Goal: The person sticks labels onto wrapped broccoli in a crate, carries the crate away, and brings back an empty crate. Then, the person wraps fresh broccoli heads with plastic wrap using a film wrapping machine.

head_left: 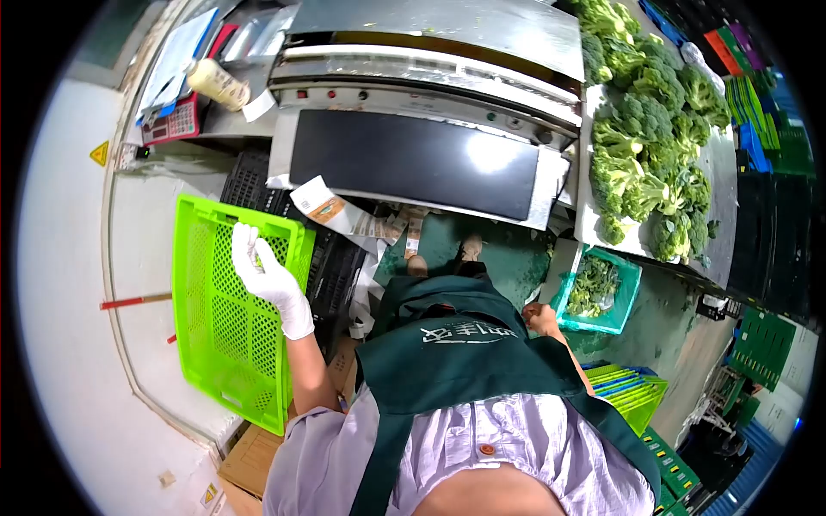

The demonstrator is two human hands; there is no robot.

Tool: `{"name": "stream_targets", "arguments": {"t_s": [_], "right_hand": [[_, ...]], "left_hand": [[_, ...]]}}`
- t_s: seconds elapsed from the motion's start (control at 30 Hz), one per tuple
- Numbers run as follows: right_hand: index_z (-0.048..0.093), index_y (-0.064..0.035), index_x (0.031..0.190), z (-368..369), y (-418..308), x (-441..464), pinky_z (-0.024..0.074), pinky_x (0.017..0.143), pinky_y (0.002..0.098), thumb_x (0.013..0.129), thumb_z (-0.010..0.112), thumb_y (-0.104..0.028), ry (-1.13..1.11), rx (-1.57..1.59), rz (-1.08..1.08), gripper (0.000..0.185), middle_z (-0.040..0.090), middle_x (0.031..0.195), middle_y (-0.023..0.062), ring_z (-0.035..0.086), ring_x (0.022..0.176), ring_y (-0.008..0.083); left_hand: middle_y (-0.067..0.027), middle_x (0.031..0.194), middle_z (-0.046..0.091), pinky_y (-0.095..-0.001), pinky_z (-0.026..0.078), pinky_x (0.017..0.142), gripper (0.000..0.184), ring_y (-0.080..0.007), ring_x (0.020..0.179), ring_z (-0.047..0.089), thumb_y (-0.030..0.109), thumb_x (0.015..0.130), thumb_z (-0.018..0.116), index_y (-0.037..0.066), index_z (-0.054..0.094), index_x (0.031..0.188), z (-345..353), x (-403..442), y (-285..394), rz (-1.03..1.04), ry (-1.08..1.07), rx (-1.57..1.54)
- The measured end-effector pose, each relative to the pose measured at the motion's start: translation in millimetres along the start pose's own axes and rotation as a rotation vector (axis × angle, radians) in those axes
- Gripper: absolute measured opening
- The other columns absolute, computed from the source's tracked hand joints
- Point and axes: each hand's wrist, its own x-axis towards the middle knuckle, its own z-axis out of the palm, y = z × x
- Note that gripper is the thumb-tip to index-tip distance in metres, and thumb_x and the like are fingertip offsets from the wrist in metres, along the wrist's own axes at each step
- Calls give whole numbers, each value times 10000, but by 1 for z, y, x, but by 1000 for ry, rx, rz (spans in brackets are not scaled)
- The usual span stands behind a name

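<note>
1. Nearest is a lilac shirt [456, 430], behind the hands.
2. Progress is unclear; loose broccoli heads [641, 129] lie on the table [727, 206] beyond the right hand [542, 319].
3. The gloved left hand [268, 279] curls before a bright green, mesh-walled crate [228, 335]; contact, I cannot tell.
4. The bare right hand bends beside a teal basket [631, 292]; its grip, I cannot tell.
</note>
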Motion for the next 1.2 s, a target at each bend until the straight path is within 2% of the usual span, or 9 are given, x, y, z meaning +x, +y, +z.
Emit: {"name": "stream_targets", "arguments": {"t_s": [0.27, 0.4, 0.77, 0.9, 1.03, 1.07, 1.13, 1.17, 1.2], "right_hand": [[667, -61, 877, -35, 20, 48, 492, 701, 356, 738, 601, -146, 82, -20, -194, 175, 640, 776, 191, 639, 763, 313], [673, -4, 850, -68, 39, 81, 509, 657, 309, 751, 602, -115, 16, 220, 21, 165, 678, 747, 115, 660, 714, 186], [666, -20, 862, -75, 247, 197, 483, 720, 404, 711, 643, -279, 60, -116, -47, 301, 637, 845, 224, 612, 876, 364], [657, -15, 857, -111, 182, 183, 481, 707, 394, 706, 613, -209, 44, -138, -43, 250, 638, 852, 218, 621, 860, 347], [668, -5, 824, -147, 113, 156, 508, 603, 366, 692, 585, -151, 69, -269, -151, 214, 645, 704, 177, 638, 647, 269], [664, -25, 887, -157, 103, 143, 507, 654, 374, 699, 589, -182, -4, -203, -100, 256, 644, 774, 197, 619, 705, 337], [670, -29, 884, -146, 99, 160, 500, 592, 347, 723, 570, -152, -109, 128, -44, 226, 644, 757, 175, 602, 644, 291], [681, -12, 819, -133, 106, 168, 494, 479, 312, 740, 547, -91, -125, 396, 16, 174, 644, 670, 133, 604, 525, 177], [664, 8, 866, -136, 93, 160, 501, 518, 323, 732, 566, -109, -127, 337, 47, 203, 650, 707, 165, 611, 538, 217]], "left_hand": [[-164, 1187, 523, -320, 456, 888, 331, -237, 998, 561, -101, 835, 476, -76, 481, 1165, 64, 10, 75, 32, 98, -66], [-166, 1188, 525, -322, 462, 893, 309, -238, 1010, 559, -85, 846, 480, -66, 494, 1154, 97, 2, 107, 84, 46, -75], [-150, 1172, 542, -322, 447, 897, 291, -221, 1009, 563, -56, 854, 499, -51, 509, 1144, 121, -32, 151, 34, 52, 49], [-134, 1154, 556, -315, 449, 866, 258, -217, 989, 571, -25, 859, 507, -29, 545, 1114, 112, -39, 155, 72, 92, 176], [-127, 1141, 561, -335, 437, 880, 255, -222, 1003, 551, -8, 839, 529, -23, 565, 1091, 104, -46, 151, 163, 59, 333], [-131, 1146, 556, -343, 432, 895, 249, -227, 1014, 544, 0, 843, 527, -19, 565, 1089, 107, -49, 161, -30, 84, 213], [-133, 1150, 554, -341, 432, 897, 244, -227, 1014, 546, 2, 847, 522, -17, 569, 1085, 112, -51, 167, 65, 72, 347], [-135, 1153, 552, -339, 433, 899, 239, -228, 1013, 548, 3, 850, 518, -15, 573, 1082, 108, -52, 173, 150, 29, 473], [-138, 1171, 546, -336, 430, 900, 233, -230, 1030, 541, 2, 853, 512, -9, 585, 1074, 112, -54, 178, 70, 46, 291]]}}
